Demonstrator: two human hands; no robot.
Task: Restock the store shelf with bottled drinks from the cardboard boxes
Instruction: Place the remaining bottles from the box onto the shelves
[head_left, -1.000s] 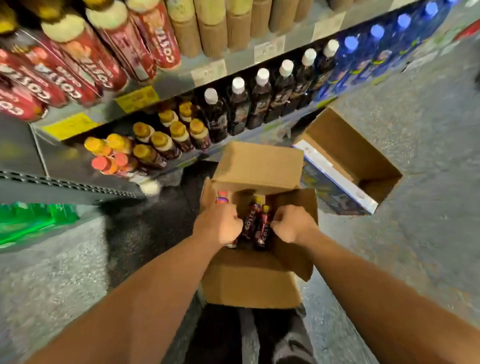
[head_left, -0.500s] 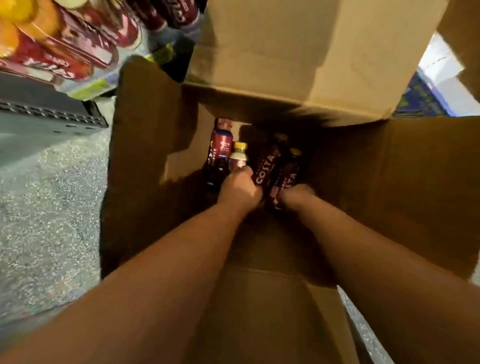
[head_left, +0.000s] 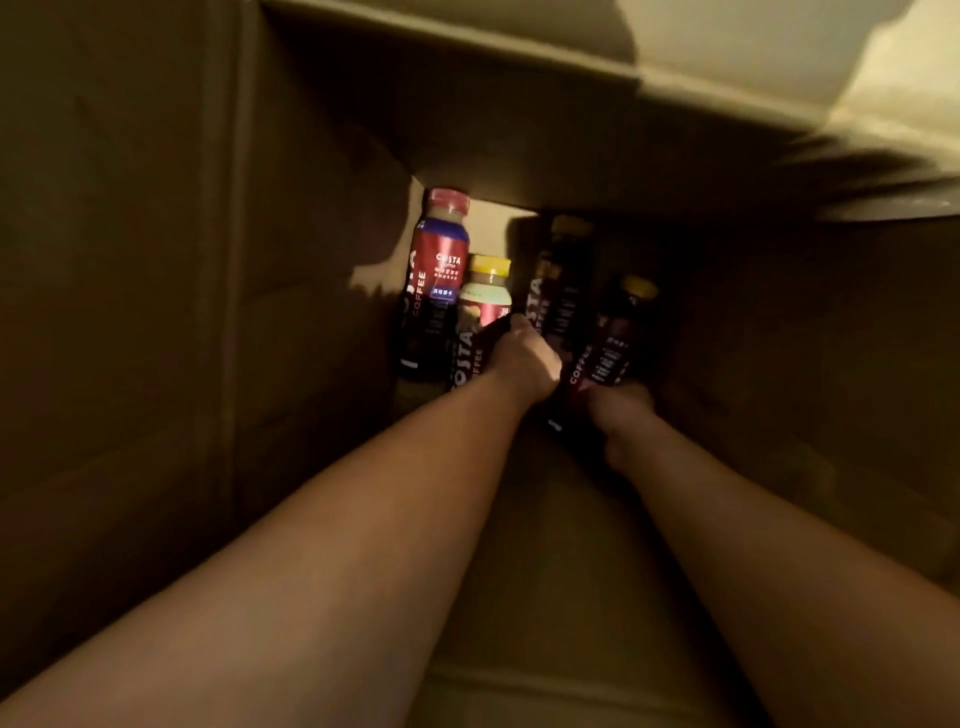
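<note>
The view has dropped deeper into the cardboard box (head_left: 156, 312) since a moment ago. Left hand (head_left: 524, 358) grasps a yellow-capped bottle (head_left: 485, 301); right hand (head_left: 621, 415) grasps a dark bottle (head_left: 608, 348). A red-capped bottle (head_left: 436, 270) stands far left; caps point far.

Dim, yellow-tinted view, lit only from the top right

The cardboard box (head_left: 156, 312) interior is left in deep shadow; a bright patch is cast on the upper flap and on the red-capped bottle (head_left: 439, 260). Edges are stretched by wide-angle distortion, and detail is softened throughout.
</note>
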